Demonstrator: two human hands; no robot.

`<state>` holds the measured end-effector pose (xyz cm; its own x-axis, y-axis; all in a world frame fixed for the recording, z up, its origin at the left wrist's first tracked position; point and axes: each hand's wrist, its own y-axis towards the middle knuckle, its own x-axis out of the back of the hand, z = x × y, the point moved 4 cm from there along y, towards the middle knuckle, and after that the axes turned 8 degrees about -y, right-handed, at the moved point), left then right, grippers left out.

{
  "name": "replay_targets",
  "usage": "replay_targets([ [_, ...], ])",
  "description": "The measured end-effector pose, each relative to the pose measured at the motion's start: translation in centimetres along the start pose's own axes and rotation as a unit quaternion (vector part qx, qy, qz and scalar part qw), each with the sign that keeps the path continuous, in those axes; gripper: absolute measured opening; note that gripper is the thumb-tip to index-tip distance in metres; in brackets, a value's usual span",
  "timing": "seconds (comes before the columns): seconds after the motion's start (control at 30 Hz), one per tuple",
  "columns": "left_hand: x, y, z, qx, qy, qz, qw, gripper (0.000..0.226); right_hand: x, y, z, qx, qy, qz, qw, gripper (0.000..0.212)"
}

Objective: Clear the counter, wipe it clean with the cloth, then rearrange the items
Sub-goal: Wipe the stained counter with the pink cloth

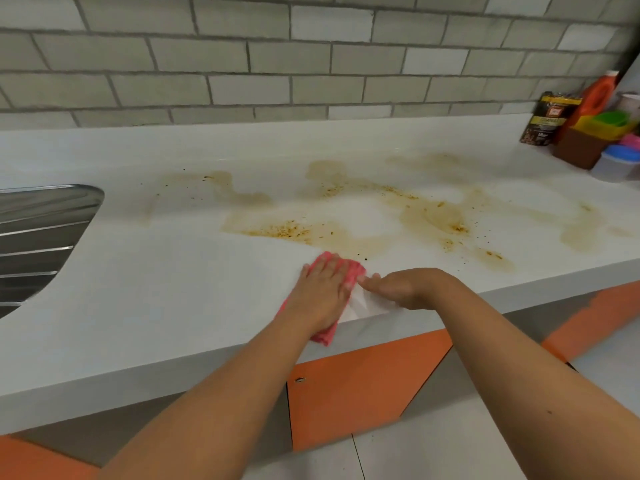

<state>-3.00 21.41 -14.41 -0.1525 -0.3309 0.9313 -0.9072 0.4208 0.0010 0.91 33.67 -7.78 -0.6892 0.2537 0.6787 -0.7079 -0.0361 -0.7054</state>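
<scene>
**Counter inspection: cloth under left grip, staining ahead**

Left grip (322, 291): released, fingers straight and spread, palm pressed flat on the pink cloth (351, 273). The cloth lies on the counter (173, 289) at its front edge. Most of it is hidden beneath the palm. Only a strip past the fingertips and a corner hanging over the edge below the wrist are visible.

Right grip (394, 289): just beside the left grip, fingertips almost touching the cloth. Fingers lie fairly straight, pointing toward the left grip, resting on a creased white sheet (363, 304). The thumb is hidden under the hand, so whether it nips the sheet cannot be told. The sheet's material is hard to make out against the white surface.

Beyond both grips: brown stains (346, 233) with dark specks spread from just past the cloth away to the right. Left of the left grip the surface shows no marks.

Far left of the left grip: a steel sink (38, 233), cut off by the frame.

Far right of the right grip, against the tiled wall (311, 64): a dark pouch (545, 119), an orange bottle (597, 95), a brown box (578, 147) and a blue-lidded tub (618, 164), crowded together and partly cut off. The pouch label is unreadable.

Below the grips: an orange cabinet door (356, 386).
</scene>
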Motion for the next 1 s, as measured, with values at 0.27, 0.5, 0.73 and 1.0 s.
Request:
replay_targets([
  [0.27,4.2,-4.3,10.5,0.12,0.005,-0.031,0.992,0.049,0.2,0.7,1.5,-0.016,-0.166,0.01,0.986,0.065],
  [0.5,3.8,-2.9,10.1,0.123,0.061,-0.052,0.989,0.06,1.6,-0.2,4.4,-0.05,-0.263,0.004,0.964,0.061],
  [0.73,6.4,-7.0,17.2,0.148,-0.008,-0.045,0.988,0.051,1.6,4.1,14.0,0.095,-0.243,-0.129,0.957,0.059],
  [1.0,9.9,-3.1,25.7,0.223,0.032,-0.079,0.971,0.052,-0.4,9.3,18.9,0.128,-0.28,-0.065,0.949,0.072],
])
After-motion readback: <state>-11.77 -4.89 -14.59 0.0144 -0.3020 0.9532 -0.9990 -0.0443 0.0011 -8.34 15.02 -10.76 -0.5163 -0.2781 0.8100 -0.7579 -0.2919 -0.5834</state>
